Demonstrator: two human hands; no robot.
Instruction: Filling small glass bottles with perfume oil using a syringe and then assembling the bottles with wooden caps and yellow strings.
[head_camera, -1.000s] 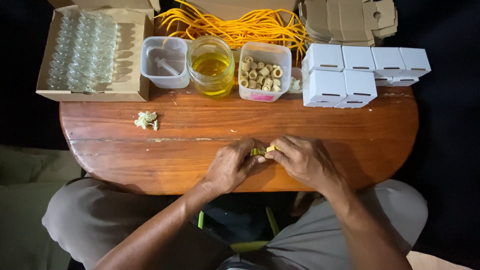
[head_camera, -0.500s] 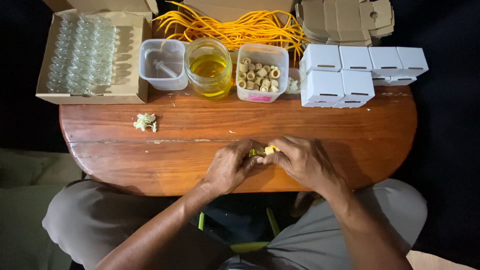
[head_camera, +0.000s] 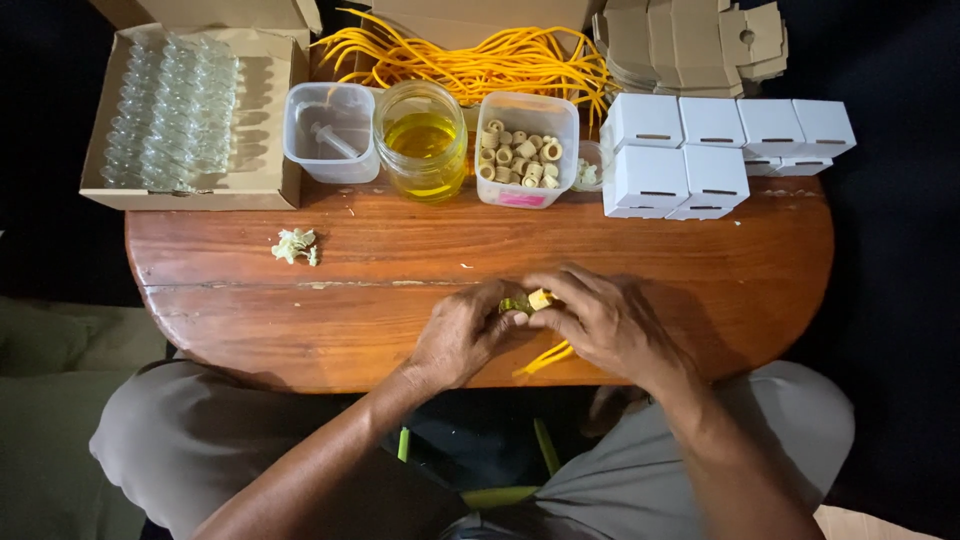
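Together, left hand (head_camera: 462, 338), right hand (head_camera: 605, 320) — fingers pinched on small vial (head_camera: 528, 301), yellow cord (head_camera: 545, 358) trailing

Glossy wooden table (head_camera: 300, 300), clear plastic tubs (head_camera: 330, 130), matt cardboard boxes (head_camera: 680, 150).

One head-worn view looks steeply down from close above, facing the table (head_camera: 300, 310); the person's lap fills the frame's bottom.

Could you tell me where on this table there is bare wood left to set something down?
The right end of the wooden table is bare, bordered by the white boxes and the right hand. The left front is bare too, between the small pale clump and the left hand. The back edge is crowded: cardboard box of vials, jar of yellow liquid, tub of corks.
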